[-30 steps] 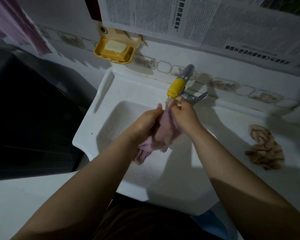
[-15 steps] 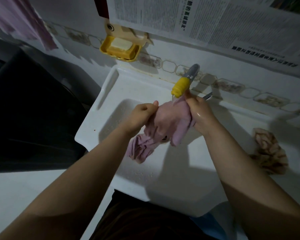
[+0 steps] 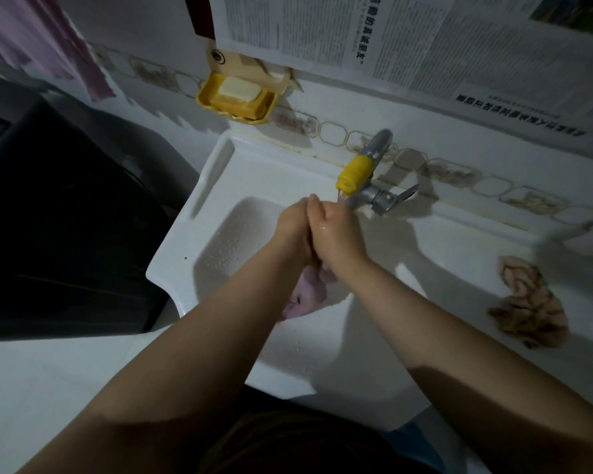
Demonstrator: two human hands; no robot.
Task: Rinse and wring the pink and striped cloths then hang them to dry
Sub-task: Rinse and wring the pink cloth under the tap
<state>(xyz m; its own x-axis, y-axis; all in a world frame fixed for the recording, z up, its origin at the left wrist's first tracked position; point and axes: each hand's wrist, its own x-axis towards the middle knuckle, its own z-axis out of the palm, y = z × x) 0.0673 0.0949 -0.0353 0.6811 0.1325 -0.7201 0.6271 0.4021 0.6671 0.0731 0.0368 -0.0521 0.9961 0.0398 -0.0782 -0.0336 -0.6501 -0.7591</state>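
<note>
The pink cloth (image 3: 305, 292) is bunched between both hands over the white sink (image 3: 220, 213), just below the tap with a yellow nozzle (image 3: 353, 174). My left hand (image 3: 293, 230) and my right hand (image 3: 336, 234) are pressed together and grip the cloth; only its lower end hangs out below them. The striped cloth (image 3: 528, 302) lies crumpled on the sink's flat right side, away from both hands.
A yellow soap dish (image 3: 237, 99) with a bar of soap hangs on the wall at the back left. Newspaper (image 3: 425, 39) covers the wall above the tap. A dark appliance (image 3: 59, 217) stands left of the sink. Pink fabric (image 3: 38, 39) hangs at the top left.
My hands have come together and squeezed the pink cloth into a tight bundle; half a second ago it was spread wider between them under the tap.
</note>
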